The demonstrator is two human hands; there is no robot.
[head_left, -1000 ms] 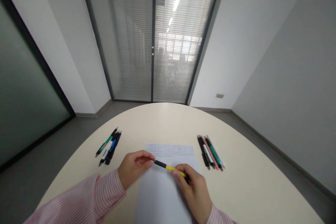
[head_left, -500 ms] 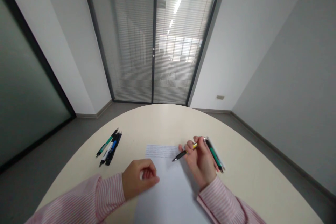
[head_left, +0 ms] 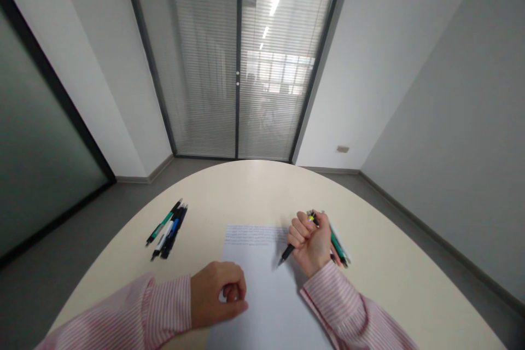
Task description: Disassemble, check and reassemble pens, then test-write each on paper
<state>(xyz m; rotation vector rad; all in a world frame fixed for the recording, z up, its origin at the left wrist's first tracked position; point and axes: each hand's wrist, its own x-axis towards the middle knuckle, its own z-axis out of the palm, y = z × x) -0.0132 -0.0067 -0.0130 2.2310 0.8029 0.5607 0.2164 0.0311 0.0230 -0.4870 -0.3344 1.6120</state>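
My right hand (head_left: 310,243) is closed in a fist around a black pen (head_left: 288,252). The pen's tip points down and left over the paper, and a yellow part shows at its upper end near my thumb. Beneath lies a white sheet of paper (head_left: 266,295) with lines of writing across its top. My left hand (head_left: 221,292) rests at the sheet's left edge, fingers curled loosely in, with nothing seen in them. Just right of my right hand is a group of pens (head_left: 338,249), green, white and pinkish, partly covered by that hand.
Several pens (head_left: 167,231) in green, white, blue and black lie together on the left of the round cream table (head_left: 254,191). Beyond the table's curved far edge stand a glass partition with blinds (head_left: 197,93) and a white wall (head_left: 394,65).
My right fingers have closed from a looser hold into a fist around the pen, whose tip has turned more downward. My left hand has shifted slightly lower in view.
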